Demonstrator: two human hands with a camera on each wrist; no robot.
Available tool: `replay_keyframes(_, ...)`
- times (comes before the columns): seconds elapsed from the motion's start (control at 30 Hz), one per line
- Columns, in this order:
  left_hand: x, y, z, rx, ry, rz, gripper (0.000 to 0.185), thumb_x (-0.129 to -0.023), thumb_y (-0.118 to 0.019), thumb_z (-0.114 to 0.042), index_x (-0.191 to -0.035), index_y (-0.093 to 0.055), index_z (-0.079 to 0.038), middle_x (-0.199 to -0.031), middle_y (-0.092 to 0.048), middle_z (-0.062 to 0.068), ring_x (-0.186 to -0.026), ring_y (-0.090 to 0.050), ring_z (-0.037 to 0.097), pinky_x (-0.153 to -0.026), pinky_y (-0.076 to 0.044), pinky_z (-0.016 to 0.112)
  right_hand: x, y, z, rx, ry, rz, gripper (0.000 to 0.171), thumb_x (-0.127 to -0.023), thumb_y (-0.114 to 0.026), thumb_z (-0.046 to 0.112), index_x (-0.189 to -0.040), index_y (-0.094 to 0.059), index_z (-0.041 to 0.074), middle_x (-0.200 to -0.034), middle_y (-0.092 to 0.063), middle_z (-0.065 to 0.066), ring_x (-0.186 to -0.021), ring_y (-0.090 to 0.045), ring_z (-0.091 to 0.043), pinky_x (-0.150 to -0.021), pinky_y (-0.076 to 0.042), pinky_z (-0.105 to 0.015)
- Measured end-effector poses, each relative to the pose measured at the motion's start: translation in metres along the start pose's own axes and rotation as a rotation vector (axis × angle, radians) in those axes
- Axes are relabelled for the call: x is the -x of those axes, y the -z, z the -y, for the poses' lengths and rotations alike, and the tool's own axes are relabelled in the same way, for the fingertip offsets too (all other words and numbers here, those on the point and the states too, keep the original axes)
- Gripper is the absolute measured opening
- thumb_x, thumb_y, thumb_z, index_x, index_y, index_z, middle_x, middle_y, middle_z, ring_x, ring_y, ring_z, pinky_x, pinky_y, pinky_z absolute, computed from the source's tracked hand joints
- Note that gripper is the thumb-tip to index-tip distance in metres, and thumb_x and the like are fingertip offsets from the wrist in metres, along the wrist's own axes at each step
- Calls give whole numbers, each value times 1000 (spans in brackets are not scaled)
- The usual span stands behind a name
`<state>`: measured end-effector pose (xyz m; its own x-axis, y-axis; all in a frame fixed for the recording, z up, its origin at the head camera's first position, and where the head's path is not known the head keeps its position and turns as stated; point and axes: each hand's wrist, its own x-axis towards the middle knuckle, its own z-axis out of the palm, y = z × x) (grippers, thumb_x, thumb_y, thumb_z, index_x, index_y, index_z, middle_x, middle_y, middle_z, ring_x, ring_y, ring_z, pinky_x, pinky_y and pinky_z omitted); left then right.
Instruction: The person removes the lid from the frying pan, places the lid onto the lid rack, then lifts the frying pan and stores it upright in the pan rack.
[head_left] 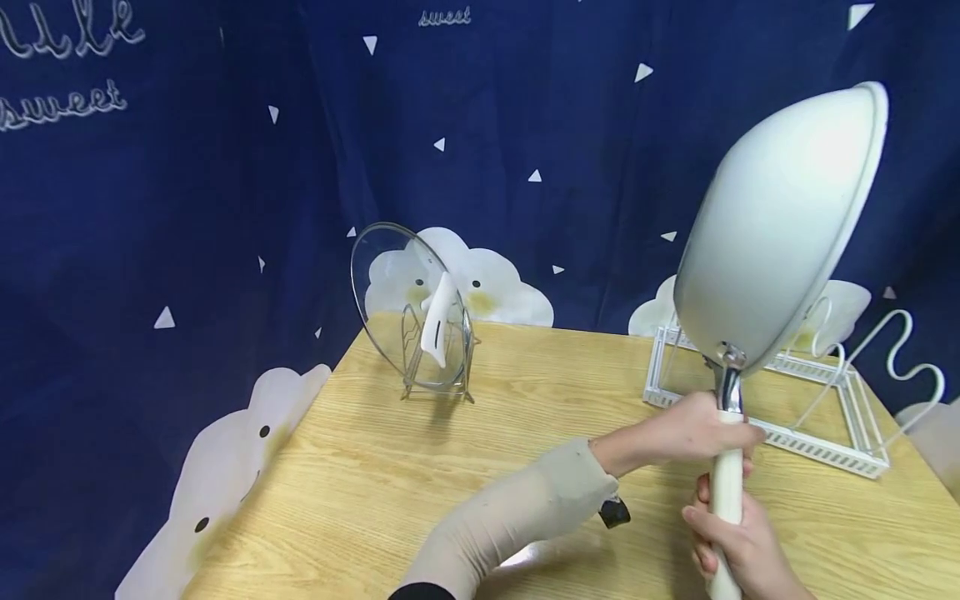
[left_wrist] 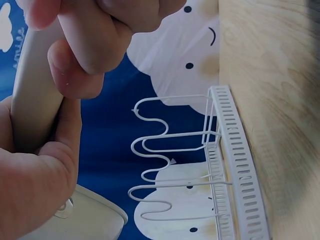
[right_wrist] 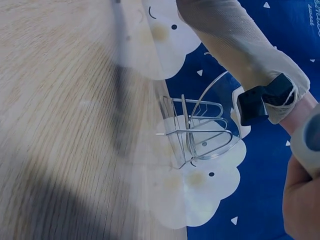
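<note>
White pan point(head_left: 780, 225) is airborne, right side of the head view, bowl tipped so its underside faces me, rim toward the upper right. Long axis runs from the handle point(head_left: 726, 492) at lower right up to the bowl, near vertical, leaning slightly right. Pan sits directly above both hands, nothing touching the surface.

My left hand point(head_left: 693, 429) is clamped round the top of the handle, just under the metal neck; it's the one nearer the bowl. My right hand point(head_left: 738, 546) wraps the lower handle, fingers curled round it, at the bottom edge of frame. Left wrist view confirms both sets of fingers point(left_wrist: 85, 50) closed on the handle, one above the other.

White wire rack point(head_left: 817, 392) stands on the wooden surface point(head_left: 450, 467) just behind and below the bowl, right of centre, its curved wires up. Pan is over its near-left end, not in contact.

Glass lid point(head_left: 408, 304) stands upright in a small metal stand point(head_left: 438, 367), centre-left, well apart. Blue cloud-print curtain point(head_left: 225, 167) behind.
</note>
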<state>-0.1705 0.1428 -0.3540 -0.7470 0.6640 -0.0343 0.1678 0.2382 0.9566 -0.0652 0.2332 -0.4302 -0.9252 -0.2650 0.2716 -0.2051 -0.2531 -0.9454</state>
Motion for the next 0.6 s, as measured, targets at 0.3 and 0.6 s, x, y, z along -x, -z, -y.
replay_keyframes(0.3, -4, -6, 3, 68, 25, -14, 25, -88, -65, -17, -67, -59, -6, -56, -62, -2, -52, -62, 9, -56, -48, 18, 3, 13, -3, -88, 27, 114, 34, -90, -29, -21, -99, -40, 10, -50, -28, -19, -36, -26, -32, -28, -21, -44)
replay_keyframes(0.6, -7, -10, 5, 60, 40, -28, 26, -88, -65, -19, -66, -59, -7, -55, -62, -3, -52, -61, 9, -59, -47, 16, 1, 16, -6, -192, 52, 202, 36, -90, -21, -22, -102, -38, 7, -52, -26, -19, -38, -23, -33, -30, -19, -43)
